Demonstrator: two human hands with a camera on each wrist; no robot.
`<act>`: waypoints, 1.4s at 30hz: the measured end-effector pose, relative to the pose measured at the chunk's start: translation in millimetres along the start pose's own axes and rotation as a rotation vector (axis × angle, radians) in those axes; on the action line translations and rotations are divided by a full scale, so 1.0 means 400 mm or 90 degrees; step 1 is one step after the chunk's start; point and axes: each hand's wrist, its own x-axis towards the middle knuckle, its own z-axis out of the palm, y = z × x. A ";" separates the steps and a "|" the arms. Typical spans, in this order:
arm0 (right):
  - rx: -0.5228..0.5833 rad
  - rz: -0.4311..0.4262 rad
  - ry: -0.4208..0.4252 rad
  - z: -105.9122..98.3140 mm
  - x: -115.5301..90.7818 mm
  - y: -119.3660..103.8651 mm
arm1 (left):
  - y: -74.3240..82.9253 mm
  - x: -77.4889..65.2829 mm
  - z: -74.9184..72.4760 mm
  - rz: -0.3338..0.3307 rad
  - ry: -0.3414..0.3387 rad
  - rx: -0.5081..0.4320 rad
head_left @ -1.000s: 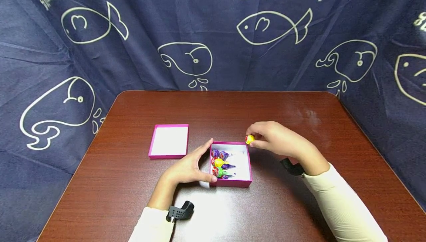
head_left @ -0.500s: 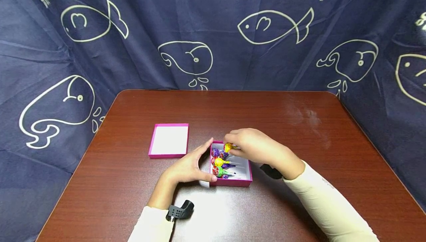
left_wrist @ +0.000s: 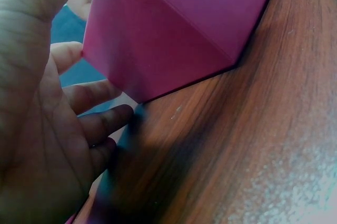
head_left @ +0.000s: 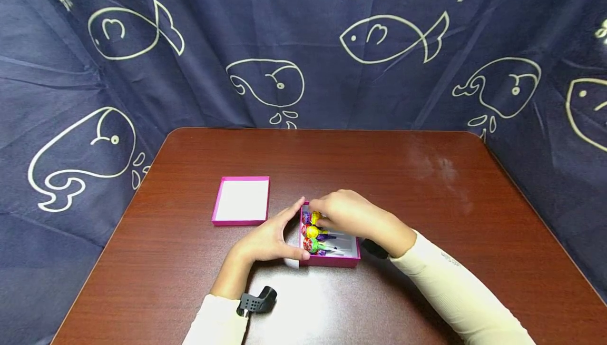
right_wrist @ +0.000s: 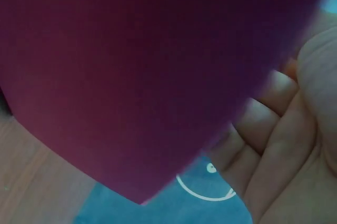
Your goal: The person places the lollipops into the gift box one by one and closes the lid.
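Observation:
A pink-walled box (head_left: 329,262) with a white inside stands open on the table. Wrapped lollipops fill its left side: a purple one (head_left: 307,218), a second yellow one (head_left: 312,231), a green one (head_left: 315,245) and several others. My left hand (head_left: 270,239) holds the box's left side, thumb at the near corner, index finger at the far one. In the left wrist view, fingertips touch the pink wall (left_wrist: 158,39). My right hand (head_left: 348,210) pinches a yellow lollipop (head_left: 315,219) inside the box's far-left part; its stick is hidden. The wall (right_wrist: 116,76) blocks most of the right wrist view.
A matching pink lid (head_left: 244,223), white inside up, lies on the brown table (head_left: 379,160) left of the box. Behind the table hangs a dark blue cloth (head_left: 308,34) with fish and whale drawings.
My right hand has brought the yellow lollipop from beyond the box's right corner leftward, down into the row at the far left. My left hand stays on the box.

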 end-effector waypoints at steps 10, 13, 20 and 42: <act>-0.023 -0.004 0.001 0.015 0.011 0.001 | -0.003 -0.001 0.003 0.007 -0.004 -0.007; -0.024 -0.006 -0.004 0.019 0.012 0.002 | -0.001 0.000 0.006 0.009 -0.006 -0.009; -0.015 -0.003 -0.021 0.022 0.017 -0.004 | 0.000 -0.007 0.004 0.005 -0.001 -0.014; -0.019 -0.013 0.003 0.029 0.010 -0.002 | 0.002 -0.004 -0.003 0.008 -0.006 -0.012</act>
